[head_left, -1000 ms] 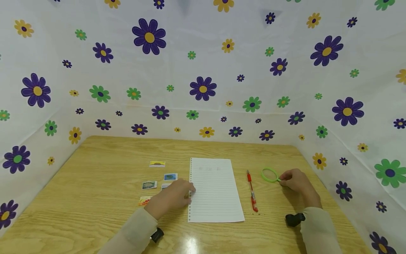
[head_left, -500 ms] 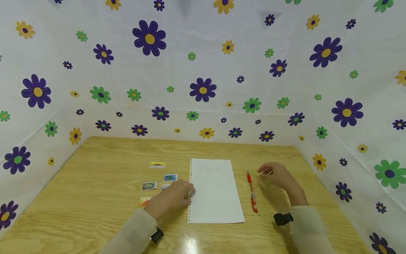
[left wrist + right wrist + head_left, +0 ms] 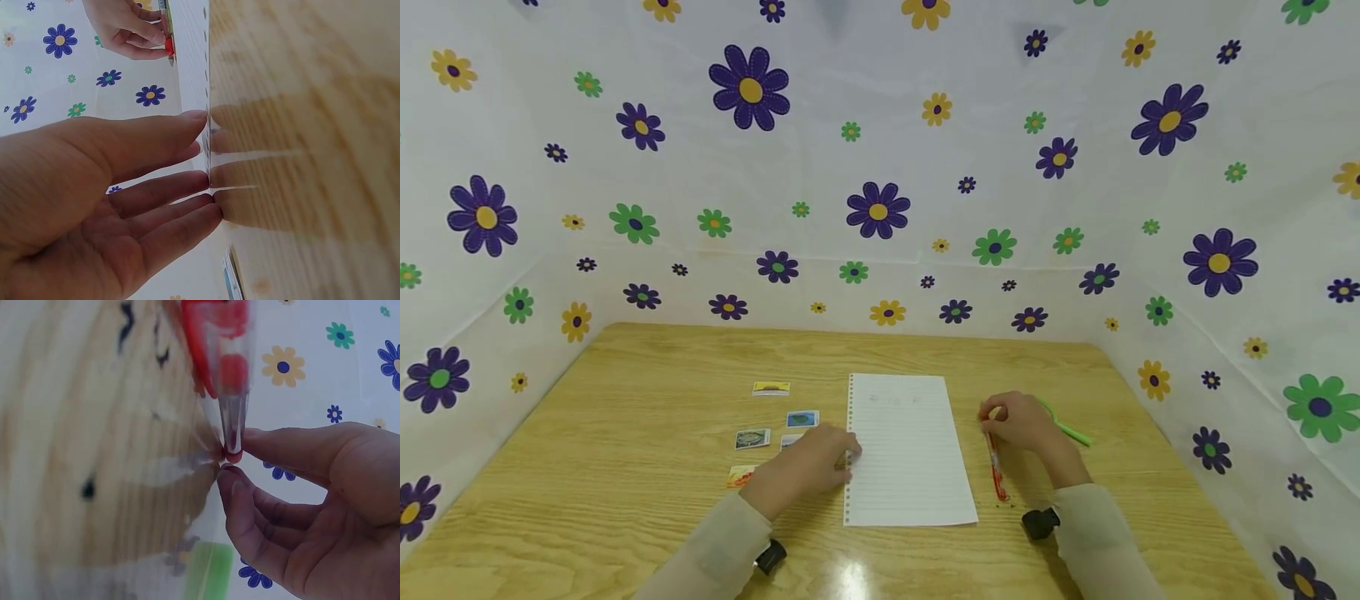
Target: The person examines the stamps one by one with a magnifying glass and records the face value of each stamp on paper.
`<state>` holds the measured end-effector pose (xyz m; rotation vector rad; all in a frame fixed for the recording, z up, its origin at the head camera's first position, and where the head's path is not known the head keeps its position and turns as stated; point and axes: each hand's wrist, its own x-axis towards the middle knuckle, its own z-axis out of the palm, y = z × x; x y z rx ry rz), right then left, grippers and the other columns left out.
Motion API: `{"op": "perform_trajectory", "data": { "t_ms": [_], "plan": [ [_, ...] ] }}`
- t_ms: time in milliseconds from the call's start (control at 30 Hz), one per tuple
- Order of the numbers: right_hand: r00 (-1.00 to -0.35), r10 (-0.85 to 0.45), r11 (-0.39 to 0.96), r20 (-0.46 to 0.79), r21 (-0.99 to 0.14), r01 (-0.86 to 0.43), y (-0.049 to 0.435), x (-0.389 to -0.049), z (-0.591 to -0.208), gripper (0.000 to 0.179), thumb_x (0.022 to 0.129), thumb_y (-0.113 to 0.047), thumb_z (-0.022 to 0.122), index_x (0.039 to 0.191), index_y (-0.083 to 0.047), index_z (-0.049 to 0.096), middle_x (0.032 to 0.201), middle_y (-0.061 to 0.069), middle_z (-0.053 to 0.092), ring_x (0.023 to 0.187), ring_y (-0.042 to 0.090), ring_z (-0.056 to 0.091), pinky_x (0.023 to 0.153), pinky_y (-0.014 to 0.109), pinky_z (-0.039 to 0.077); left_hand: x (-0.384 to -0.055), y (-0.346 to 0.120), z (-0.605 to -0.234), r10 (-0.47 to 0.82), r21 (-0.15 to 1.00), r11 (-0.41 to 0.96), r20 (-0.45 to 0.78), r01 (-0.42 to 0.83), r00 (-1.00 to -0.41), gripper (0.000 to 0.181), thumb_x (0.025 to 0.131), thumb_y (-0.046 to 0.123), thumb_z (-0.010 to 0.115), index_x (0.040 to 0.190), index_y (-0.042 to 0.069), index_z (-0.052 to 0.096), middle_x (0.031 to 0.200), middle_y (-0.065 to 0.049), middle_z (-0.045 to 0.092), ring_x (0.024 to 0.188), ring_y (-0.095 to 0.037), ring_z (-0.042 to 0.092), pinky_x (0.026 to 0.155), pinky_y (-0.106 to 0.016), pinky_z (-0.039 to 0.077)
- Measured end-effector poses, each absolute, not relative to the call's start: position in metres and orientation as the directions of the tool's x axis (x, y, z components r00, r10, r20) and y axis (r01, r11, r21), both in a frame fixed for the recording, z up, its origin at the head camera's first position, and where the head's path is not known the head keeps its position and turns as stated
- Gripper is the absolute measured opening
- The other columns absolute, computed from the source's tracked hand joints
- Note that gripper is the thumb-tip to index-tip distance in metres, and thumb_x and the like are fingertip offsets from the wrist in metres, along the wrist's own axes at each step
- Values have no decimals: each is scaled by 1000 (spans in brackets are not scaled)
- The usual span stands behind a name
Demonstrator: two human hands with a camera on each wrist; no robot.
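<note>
A sheet of lined paper (image 3: 910,467) with punched holes lies mid-table, with faint marks near its top. My left hand (image 3: 812,462) rests at its left edge, fingertips touching the holes, fingers fairly straight. To the right of the sheet lies a red pen (image 3: 996,471), its tip away from me. My right hand (image 3: 1024,423) pinches it near the red grip between thumb and fingers. In the right wrist view the clear barrel of the pen (image 3: 233,412) runs down to the fingertips. A green handle (image 3: 1075,435) joined to a ring shows behind the right hand; most of the ring is hidden.
Left of the paper lie several small picture cards (image 3: 753,438), some partly covered by the left hand. Small dark specks (image 3: 1004,506) sit below the pen. A flowered white cloth (image 3: 880,167) encloses the table's back and sides.
My right hand has let go of the green ringed thing, moved left and taken hold of the pen. The green handle now points toward the lower right. The left hand stays put.
</note>
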<state>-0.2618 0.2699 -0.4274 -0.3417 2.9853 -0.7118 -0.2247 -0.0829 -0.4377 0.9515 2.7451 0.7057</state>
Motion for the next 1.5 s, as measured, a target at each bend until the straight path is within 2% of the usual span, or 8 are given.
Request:
{"op": "perform_trajectory", "data": {
  "t_ms": [100,367,567,767,933,1167,1400,1500],
  "plan": [
    [-975,-222,863,-24,-470,-185,267,-260,-427,6,93,-10,73,97,-6,76,70,2,64,62,12,47,58,25,38,-225,-83,-437,611,484,690,7,538,-791,30,89,2,77,119,-1,74,129,-21,69,124,-41,61,103,-53,53],
    [-958,-274,820,-84,-541,-188,272,-256,-424,12,89,-2,68,96,-4,77,73,6,73,59,12,59,54,27,44,-224,-84,-439,615,474,691,11,545,-789,30,89,4,78,118,0,74,127,-19,71,122,-39,62,103,-51,54],
    [-953,-298,790,-47,-572,-219,276,-259,-420,14,91,-1,67,103,-1,75,82,9,71,66,13,53,57,25,43,-224,-84,-434,610,478,694,5,538,-792,31,89,4,78,119,0,74,132,-20,69,128,-41,61,107,-52,51],
    [-947,-321,717,4,-652,-246,275,-261,-418,20,94,-1,63,112,5,72,87,14,73,72,17,62,62,24,50,-223,-85,-433,616,480,688,12,545,-788,30,88,3,78,118,0,74,129,-21,70,126,-41,62,105,-52,53],
    [-948,-313,649,63,-715,-262,274,-261,-417,23,98,-4,64,116,8,72,102,22,75,80,14,66,69,24,57,-224,-85,-435,625,471,681,25,561,-780,29,88,3,79,117,0,75,125,-20,72,122,-39,65,101,-50,55],
    [-922,-386,430,25,-879,-204,275,-260,-416,34,100,-7,64,128,13,63,124,35,66,92,7,69,87,28,62,-225,-85,-435,621,478,685,11,550,-784,32,88,3,79,118,-1,74,129,-21,70,126,-40,63,104,-51,53],
    [-907,-418,311,50,-930,-194,271,-258,-410,31,94,-3,72,123,4,66,103,8,73,89,10,70,86,26,61,-227,-85,-439,627,479,680,13,555,-779,32,87,4,80,119,0,74,131,-21,70,129,-39,62,106,-50,53],
    [-912,-404,300,70,-932,-204,264,-257,-406,28,96,-1,69,122,4,65,102,4,72,89,9,70,83,26,61,-228,-85,-440,624,477,683,12,553,-781,32,88,5,80,119,0,74,132,-20,70,129,-38,62,106,-49,53]
  ]
}}
